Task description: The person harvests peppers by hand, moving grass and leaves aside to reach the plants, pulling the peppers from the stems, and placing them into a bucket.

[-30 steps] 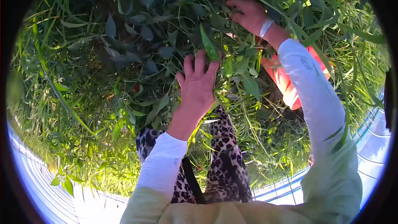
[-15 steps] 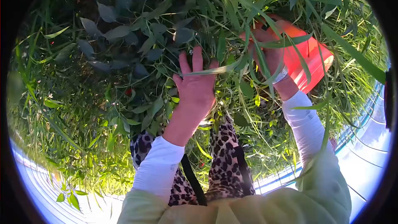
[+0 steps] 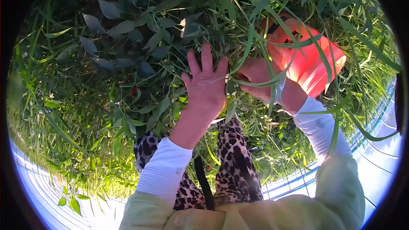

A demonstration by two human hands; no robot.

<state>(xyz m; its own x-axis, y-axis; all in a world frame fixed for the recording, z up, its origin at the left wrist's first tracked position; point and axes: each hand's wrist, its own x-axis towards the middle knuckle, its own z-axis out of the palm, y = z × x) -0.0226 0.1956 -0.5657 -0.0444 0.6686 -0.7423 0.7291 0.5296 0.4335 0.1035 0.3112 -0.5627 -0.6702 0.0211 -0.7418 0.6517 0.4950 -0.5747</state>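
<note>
My left hand [image 3: 206,86] lies with its fingers spread among the green leaves and thin stems of a bushy plant [image 3: 159,51]. Just to its right, my right hand [image 3: 257,76] is closed, knuckles up, low in the foliage. Its fingertips are hidden, and I cannot make out what they grip. Behind the right wrist, an orange-red plastic container [image 3: 317,59] sits tilted in the grass, partly covered by long blades. Something dark shows near its upper left end, too small to name.
Long grass blades [image 3: 366,44] hang across the right side, over the right forearm and container. A small red spot [image 3: 134,90] shows among leaves on the left. My legs in spotted trousers [image 3: 236,162] are below. Pale sheeting [image 3: 377,153] borders the plants at lower right.
My right hand has moved from the orange-red container down and left, close to my left hand. The left hand stays in nearly the same place, its fingers still spread.
</note>
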